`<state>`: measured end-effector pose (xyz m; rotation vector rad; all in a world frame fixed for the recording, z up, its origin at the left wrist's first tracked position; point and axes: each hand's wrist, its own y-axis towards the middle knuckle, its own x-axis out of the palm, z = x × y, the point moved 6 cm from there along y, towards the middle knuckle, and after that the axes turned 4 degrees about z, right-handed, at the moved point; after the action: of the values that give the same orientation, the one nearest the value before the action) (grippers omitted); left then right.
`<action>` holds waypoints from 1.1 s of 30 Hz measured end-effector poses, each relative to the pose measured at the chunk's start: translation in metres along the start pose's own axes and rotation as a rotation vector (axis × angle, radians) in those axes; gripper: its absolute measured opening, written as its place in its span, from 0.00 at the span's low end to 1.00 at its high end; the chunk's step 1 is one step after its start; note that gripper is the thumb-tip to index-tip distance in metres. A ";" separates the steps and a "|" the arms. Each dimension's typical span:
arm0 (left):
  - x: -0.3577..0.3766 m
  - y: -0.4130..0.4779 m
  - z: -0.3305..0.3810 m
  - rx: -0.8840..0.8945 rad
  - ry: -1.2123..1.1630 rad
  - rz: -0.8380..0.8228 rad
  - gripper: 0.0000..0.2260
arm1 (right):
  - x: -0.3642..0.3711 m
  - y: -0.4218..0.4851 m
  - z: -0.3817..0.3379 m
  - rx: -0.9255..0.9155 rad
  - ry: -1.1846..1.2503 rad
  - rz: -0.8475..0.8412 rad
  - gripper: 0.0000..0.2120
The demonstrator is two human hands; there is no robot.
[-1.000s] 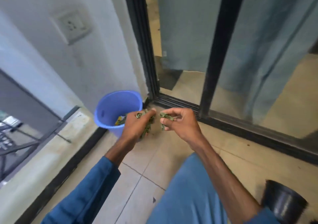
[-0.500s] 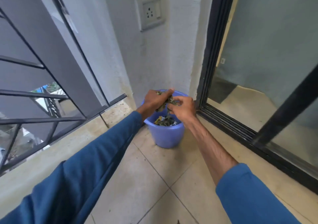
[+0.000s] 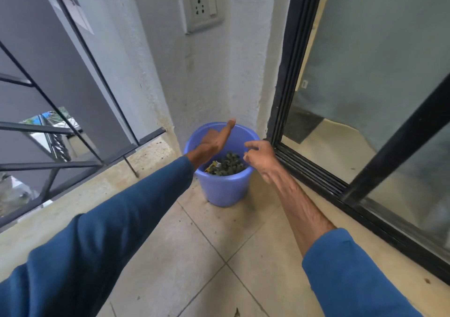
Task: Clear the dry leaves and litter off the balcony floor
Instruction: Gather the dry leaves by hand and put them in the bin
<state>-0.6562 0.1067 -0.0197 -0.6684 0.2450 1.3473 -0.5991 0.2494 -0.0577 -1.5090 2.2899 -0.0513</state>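
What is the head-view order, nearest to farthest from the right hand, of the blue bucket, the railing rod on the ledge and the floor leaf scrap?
From the right hand:
1. blue bucket, just below, at its rim.
2. railing rod, left, on the ledge.
3. leaf scrap, on the floor at the frame's bottom.

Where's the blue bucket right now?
The blue bucket stands mid-frame in the head view, on the floor against the white wall, left of the sliding door track, under the left hand and right hand.

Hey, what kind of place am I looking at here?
Most likely a home balcony: a metal railing open to outdoors, a sliding glass door into a room, and a tiled floor.
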 end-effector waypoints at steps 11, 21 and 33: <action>0.121 -0.102 0.062 0.632 -0.169 -0.024 0.14 | -0.168 -0.073 0.060 0.066 0.342 0.403 0.16; 0.354 -0.296 0.085 0.850 0.106 -0.804 0.06 | -0.374 -0.254 0.184 0.323 0.283 0.799 0.13; 0.472 -0.566 0.070 1.000 0.228 -1.384 0.04 | -0.455 -0.591 0.263 0.679 0.277 1.156 0.08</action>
<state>-0.0240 0.4920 -0.0430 -0.0150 0.4638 -0.2480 0.1631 0.4559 -0.0178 0.2296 2.5935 -0.6443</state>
